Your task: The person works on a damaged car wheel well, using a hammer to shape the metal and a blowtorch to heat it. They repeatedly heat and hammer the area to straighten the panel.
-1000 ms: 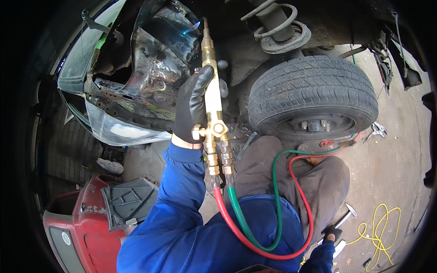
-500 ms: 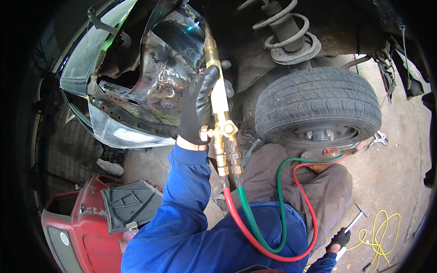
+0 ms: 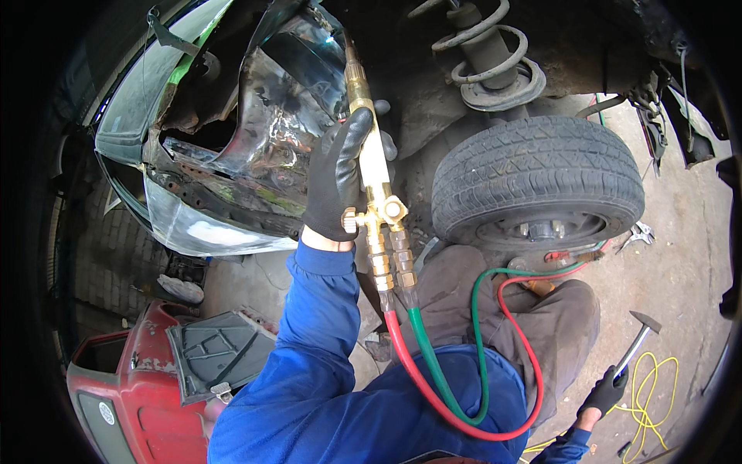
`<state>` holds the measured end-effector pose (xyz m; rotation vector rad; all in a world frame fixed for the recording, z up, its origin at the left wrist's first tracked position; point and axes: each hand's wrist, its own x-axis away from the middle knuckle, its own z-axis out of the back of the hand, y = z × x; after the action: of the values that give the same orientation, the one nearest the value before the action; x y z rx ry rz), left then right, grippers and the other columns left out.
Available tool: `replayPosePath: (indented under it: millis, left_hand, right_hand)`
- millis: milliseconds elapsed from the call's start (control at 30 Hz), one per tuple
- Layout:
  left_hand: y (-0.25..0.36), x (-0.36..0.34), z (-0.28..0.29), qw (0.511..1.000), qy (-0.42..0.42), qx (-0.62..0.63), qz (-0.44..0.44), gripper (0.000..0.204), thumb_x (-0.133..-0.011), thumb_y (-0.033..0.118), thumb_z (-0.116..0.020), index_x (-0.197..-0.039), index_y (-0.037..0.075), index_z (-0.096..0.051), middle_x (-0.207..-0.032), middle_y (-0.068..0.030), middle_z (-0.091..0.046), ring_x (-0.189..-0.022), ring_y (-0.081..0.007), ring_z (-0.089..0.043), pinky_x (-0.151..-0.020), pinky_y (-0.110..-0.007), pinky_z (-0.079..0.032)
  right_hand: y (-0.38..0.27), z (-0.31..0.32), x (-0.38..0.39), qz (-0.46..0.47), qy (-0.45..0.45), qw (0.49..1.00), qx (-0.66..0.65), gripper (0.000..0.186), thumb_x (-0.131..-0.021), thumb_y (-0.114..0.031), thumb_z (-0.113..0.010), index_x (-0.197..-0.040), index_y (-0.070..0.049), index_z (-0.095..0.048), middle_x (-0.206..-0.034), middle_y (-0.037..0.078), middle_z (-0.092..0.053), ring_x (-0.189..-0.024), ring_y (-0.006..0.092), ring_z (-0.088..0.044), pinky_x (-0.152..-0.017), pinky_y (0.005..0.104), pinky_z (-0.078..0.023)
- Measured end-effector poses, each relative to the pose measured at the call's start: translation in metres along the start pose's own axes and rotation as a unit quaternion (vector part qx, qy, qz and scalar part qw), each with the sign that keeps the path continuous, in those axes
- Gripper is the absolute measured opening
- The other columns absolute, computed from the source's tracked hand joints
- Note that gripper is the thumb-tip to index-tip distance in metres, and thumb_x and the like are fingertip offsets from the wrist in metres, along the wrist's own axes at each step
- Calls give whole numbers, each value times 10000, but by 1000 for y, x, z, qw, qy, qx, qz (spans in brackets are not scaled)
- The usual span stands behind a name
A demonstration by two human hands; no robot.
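Note:
My left hand (image 3: 337, 166), in a black glove, is wrapped round the brass-and-white handle of a gas welding torch (image 3: 374, 158). The torch stands nearly upright in the view, its nozzle close to a scorched sheet-metal panel (image 3: 282, 124) of a car body. A red hose (image 3: 410, 362) and a green hose (image 3: 433, 377) run from its lower end and loop over my lap. Low on the right, my right hand (image 3: 604, 393), also gloved, grips a hammer (image 3: 638, 340) by its shaft, head up, above the floor.
A tyre (image 3: 541, 174) stands right of the torch, below a coil spring (image 3: 483, 58). Pliers (image 3: 640, 234) lie on the floor beside it, and a yellow cord (image 3: 645, 398) lies near the hammer. A red car panel (image 3: 166, 394) is at the lower left.
My right hand has moved up and to the right with the hammer, and the hammer's head has turned. The torch has shifted only slightly in my left hand.

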<state>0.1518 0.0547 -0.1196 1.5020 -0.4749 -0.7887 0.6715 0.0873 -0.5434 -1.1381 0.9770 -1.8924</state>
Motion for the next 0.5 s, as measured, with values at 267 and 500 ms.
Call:
replayPosePath:
  millis: [267,500]
  left_hand:
    - [-2,1,1,1000,-5,-8,-7,508,-1109,428,-668,-1365,-11,-668,-770,-19,-674,-584,-77,-622,-532,-248,-496]
    - [-6,9,0,1000,5,-22,0,512,-1103,429,-680,-1349,-20,-686,-767,-11,-680,-582,-56,-604,-534,-236,-473]
  right_hand:
    - [-140,-17,45,215,-5,974,-67,505,-1107,-169,-604,-1600,-73,-552,-858,-30,-556,-646,45,-464,-563,252,-392]
    - [-193,-40,87,85,-154,978,-112,479,-1157,-315,-600,-1565,-63,-580,-699,-69,-454,-524,9,-397,-439,230,-310]
